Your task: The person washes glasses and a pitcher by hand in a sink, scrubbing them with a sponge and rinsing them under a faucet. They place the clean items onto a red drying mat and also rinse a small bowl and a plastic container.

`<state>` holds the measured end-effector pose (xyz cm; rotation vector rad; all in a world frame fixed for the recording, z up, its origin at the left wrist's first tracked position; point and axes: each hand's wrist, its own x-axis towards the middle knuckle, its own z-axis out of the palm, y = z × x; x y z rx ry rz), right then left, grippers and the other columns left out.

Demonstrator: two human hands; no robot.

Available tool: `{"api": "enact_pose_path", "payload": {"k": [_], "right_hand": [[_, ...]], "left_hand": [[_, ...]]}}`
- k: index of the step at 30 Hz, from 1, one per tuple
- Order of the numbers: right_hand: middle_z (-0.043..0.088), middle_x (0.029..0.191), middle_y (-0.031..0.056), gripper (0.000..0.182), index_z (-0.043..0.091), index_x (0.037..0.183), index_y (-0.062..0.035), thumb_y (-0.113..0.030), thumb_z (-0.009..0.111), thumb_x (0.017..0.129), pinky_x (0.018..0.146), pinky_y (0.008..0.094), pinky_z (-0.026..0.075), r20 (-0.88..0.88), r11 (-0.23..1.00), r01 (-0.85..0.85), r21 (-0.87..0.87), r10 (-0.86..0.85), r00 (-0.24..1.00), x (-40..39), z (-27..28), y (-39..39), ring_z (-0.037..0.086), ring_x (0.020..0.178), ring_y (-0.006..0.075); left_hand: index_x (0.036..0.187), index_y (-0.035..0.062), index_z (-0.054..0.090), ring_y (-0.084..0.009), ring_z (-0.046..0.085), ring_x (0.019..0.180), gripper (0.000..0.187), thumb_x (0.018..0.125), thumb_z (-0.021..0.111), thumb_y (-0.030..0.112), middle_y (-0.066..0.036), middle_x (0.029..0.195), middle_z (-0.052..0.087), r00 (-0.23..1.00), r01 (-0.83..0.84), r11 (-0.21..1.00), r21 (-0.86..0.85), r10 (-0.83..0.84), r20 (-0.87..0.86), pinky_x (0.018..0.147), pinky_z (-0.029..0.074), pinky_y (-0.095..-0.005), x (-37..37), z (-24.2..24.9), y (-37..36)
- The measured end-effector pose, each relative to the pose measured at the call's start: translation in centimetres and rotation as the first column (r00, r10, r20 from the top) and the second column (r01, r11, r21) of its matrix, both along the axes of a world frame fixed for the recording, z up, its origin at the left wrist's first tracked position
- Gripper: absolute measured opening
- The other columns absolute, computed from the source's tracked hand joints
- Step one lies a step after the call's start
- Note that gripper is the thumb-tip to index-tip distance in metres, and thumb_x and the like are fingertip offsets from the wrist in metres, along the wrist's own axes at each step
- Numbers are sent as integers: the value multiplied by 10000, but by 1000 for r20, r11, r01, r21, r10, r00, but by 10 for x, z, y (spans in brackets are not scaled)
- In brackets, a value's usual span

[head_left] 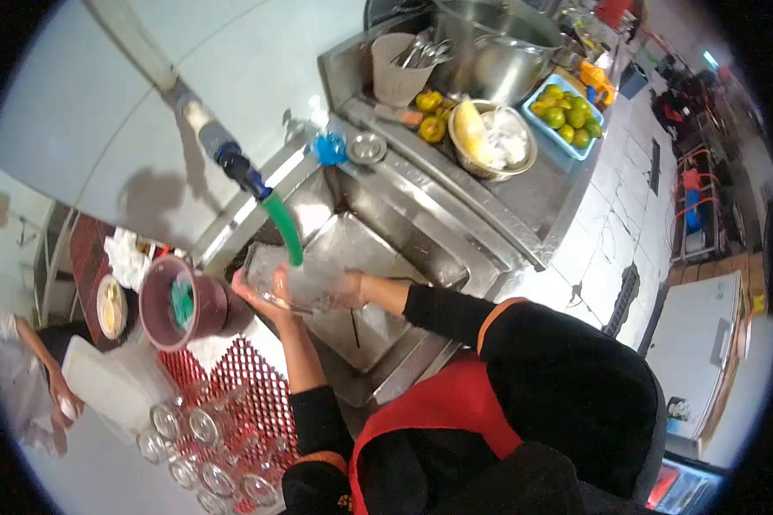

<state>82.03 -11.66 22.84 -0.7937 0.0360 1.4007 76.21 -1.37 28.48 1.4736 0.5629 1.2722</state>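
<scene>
Over a steel sink (385, 245), both hands are under the green hose end (283, 230) that hangs from a blue tap fitting (239, 170). My left hand (266, 294) is curled round a clear glass container (303, 285), whose exact shape is blurred by water and motion. On its other side my right hand (345, 289) presses against the same container, its fingers partly hidden and smeared. A steel tray-like surface (356, 330) lies in the sink below the hands.
Several upturned glass mugs (217, 478) stand on a red mat (251, 378) at lower left, near a pink bucket (210, 305). Right of the sink are a bowl (489, 172), a basket of green citrus (565, 116) and a large pot (498, 73). Another person's hand (66, 403) is at far left.
</scene>
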Motion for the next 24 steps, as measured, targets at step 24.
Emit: {"api": "enact_pose_path", "payload": {"k": [24], "right_hand": [[601,701,175,318,563,940,33,-29,533,629,622,366,469,984,952,299,-65,112,-142,29,53,-9,593,670,321]], "left_hand": [[944,109,530,-253,513,878,404,697,485,426,-68,966,550,879,436,192,-879,-298,371,722,413,-414,10,-64,9]]}}
